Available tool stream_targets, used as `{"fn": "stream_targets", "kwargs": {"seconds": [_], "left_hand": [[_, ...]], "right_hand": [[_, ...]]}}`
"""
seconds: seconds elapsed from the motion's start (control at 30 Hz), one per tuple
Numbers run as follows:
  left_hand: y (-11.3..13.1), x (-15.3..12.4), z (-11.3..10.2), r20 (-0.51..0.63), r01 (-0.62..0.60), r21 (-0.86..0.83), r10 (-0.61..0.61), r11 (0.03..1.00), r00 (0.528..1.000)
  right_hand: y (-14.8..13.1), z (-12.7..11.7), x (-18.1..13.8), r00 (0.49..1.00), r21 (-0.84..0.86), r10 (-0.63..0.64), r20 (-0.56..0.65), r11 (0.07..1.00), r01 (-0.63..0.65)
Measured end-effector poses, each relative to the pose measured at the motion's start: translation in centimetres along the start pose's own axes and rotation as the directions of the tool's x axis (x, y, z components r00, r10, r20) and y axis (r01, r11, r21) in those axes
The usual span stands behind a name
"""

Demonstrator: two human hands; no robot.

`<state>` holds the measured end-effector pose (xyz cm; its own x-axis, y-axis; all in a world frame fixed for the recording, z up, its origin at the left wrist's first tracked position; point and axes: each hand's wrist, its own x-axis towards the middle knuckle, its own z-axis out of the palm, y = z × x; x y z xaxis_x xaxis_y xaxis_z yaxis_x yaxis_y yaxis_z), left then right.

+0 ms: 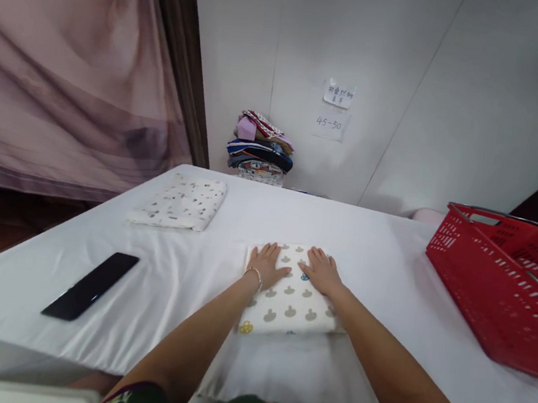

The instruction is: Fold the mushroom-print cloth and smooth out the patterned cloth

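A folded white cloth (284, 301) printed with grey mushroom shapes lies near the front edge of the white-covered table (345, 230). On its left side my left hand (266, 267) rests flat, fingers spread, a bracelet at the wrist. My right hand (323, 271) presses flat on the upper right part, fingers pointing away from me. Neither hand grips anything. A yellow mushroom print shows at the cloth's lower left corner, and the palms cover part of the pattern.
Another folded white cloth (182, 203) with small dark prints lies at the back left. A black flat device (92, 286) sits at the left front. At the right stands a red plastic basket (503, 290). Beyond the far edge is a stack of folded fabrics (260, 150).
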<state>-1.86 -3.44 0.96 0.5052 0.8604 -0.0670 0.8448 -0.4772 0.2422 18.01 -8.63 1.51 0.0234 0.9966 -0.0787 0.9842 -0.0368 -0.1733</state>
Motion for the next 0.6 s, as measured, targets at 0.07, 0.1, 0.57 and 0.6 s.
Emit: {"fn": "stream_targets", "kwargs": {"seconds": [0.07, 0.1, 0.57, 0.6], "left_hand": [[-0.5, 0.4, 0.0, -0.003, 0.019, -0.01, -0.019, 1.0, 1.0], [-0.8, 0.6, 0.0, -0.002, 0.035, -0.015, -0.035, 0.999, 0.999], [-2.7, 0.6, -0.8, 0.014, 0.194, -0.113, -0.194, 0.974, 0.981], [-2.6, 0.6, -0.8, 0.013, 0.195, -0.113, -0.195, 0.974, 0.981]], "right_hand": [[0.0, -0.1, 0.0, 1.0, 0.002, -0.008, -0.001, 1.0, 0.008], [0.0, -0.2, 0.0, 1.0, 0.005, -0.01, -0.002, 1.0, 0.01], [-1.3, -1.4, 0.5, 0.998, 0.016, 0.02, 0.066, 1.0, -0.021], [-2.0, -1.7, 0.7, 0.998, 0.017, 0.0, 0.06, 1.0, -0.001]]}}
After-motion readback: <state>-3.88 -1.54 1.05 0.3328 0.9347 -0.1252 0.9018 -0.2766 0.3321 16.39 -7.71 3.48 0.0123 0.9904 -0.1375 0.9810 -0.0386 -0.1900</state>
